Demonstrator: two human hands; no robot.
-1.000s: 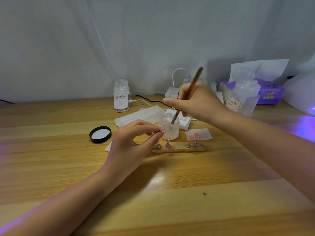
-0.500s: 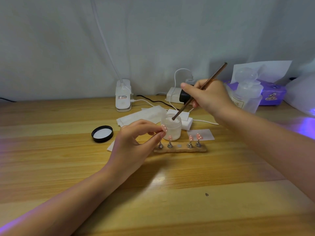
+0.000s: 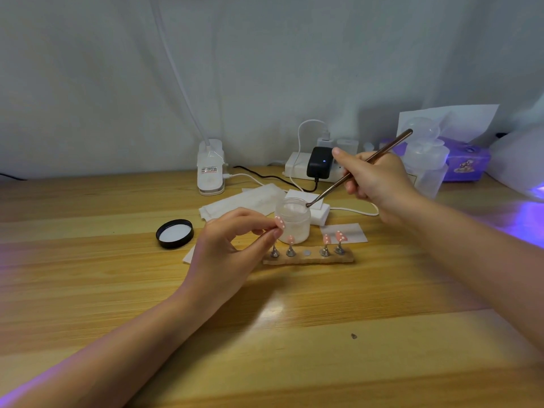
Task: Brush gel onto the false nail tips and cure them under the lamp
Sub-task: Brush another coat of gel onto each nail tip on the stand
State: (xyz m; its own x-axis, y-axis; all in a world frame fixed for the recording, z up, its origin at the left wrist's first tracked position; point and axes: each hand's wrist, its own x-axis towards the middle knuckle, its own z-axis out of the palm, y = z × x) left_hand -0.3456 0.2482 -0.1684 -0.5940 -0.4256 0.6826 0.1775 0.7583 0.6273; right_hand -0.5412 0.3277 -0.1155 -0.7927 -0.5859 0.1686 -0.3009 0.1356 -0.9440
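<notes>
Over the middle of the wooden desk, the left hand pinches a pink, white-dotted nail tip between thumb and forefinger, holding it up just in front of the frosted gel jar. And the right hand grips the brush like a pen, handle slanting up and to the right, bristle end sitting right at the jar's open rim. Just below the jar, the little wooden stand carries four metal pegs: the leftmost bare, the other three each topped with a pink tip, plus one vacant round spot in the middle. The jar's black lid lies flipped, white liner up, off to the left, well apart from the jar. White wipes lie behind the jar, and a small white slip sits behind the stand's right end. At the back, a black adapter with a blue light is plugged into a white power strip, a clear pump bottle stands behind the right hand, and a purple tissue box sits beyond it. Violet glow washes over the desk at the far right, beside a white housing at the frame edge.
</notes>
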